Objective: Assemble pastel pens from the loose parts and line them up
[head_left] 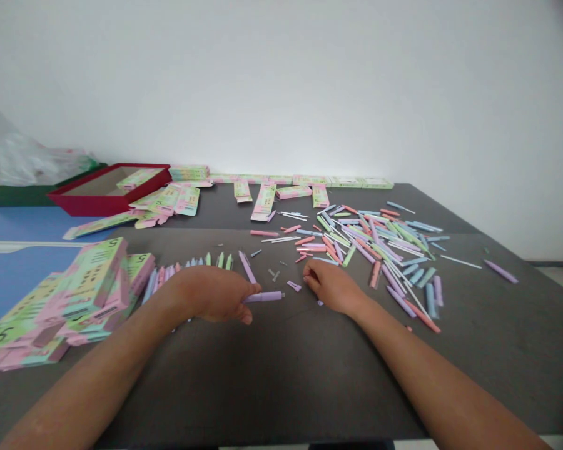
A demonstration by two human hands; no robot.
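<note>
Cartons (87,275), pen parts (366,247) crowding dark table (281,387), pale wall (281,81) behind
Left hand (218,292) pinches purple barrel (268,296); right hand's (332,286) grip, can't tell.

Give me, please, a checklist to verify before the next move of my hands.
1. Left hand holds a purple barrel: ok.
2. Right hand free: cannot tell; its curled fingers hide whatever may be inside.
3. Small purple piece within reach: ok, it lies between the hands.
4. Loose parts sorted by colour: not ok, the colours are mixed.
5. Full pen row visible: not ok, the left hand and arm cover some.
</note>
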